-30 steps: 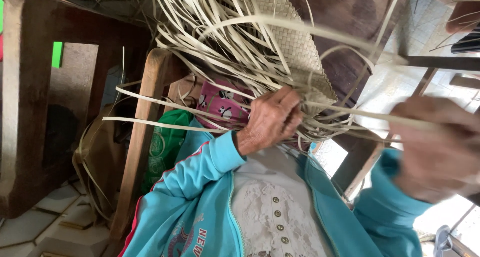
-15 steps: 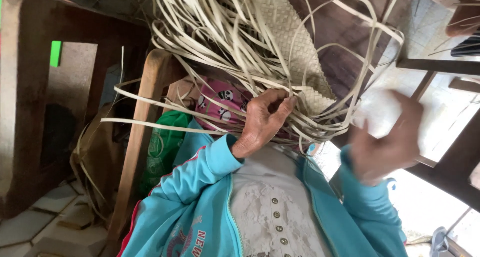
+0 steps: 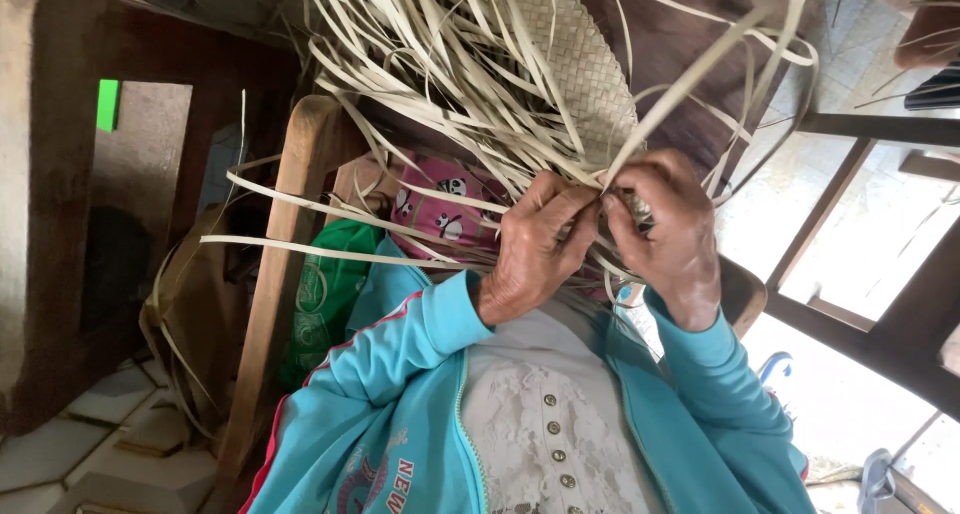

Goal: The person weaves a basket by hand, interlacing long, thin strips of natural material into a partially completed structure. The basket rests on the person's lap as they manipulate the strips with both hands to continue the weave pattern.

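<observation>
Pale strips (image 3: 470, 94) meet where the left hand (image 3: 535, 244) and right hand (image 3: 665, 234) pinch them; tension should stay even.

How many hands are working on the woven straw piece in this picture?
2. The left hand and the right hand meet, fingers pinching pale strips at the lower edge of the woven mat. No other hand is visible.

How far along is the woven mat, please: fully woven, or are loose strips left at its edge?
Partly woven. The mat shows a tight checkered patch, while many loose strips fan out unwoven where both hands pinch.
</observation>
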